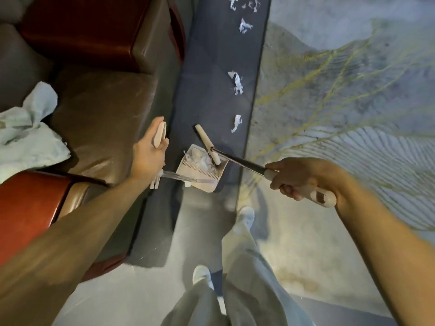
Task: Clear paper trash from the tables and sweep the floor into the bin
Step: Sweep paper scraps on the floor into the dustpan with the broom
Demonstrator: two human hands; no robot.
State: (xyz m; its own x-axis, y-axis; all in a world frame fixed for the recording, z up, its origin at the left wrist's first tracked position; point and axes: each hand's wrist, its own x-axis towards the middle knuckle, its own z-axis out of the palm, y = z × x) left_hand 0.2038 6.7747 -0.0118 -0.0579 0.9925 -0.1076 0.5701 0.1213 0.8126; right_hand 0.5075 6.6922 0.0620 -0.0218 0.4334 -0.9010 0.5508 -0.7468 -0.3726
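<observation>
Her right fingers [288, 191] were wrapped tight round the broom [208, 147] handle, pushing its head at the mouth of the dustpan [200, 171]. The left hand [150, 151] gripped the dustpan's upright handle, steadying it on the dark floor strip [211, 67], presumably so scraps slid in. Some paper lay inside; 3 paper scraps [237, 82] nearby waited beyond, more farther up.

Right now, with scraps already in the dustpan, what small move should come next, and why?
Probably reach the broom out to the nearest scrap and drag it back to the dustpan. The right hand has the broom head at the pan's mouth, the left hand steadies the pan, and more scraps lie along the dark strip beyond.
</observation>
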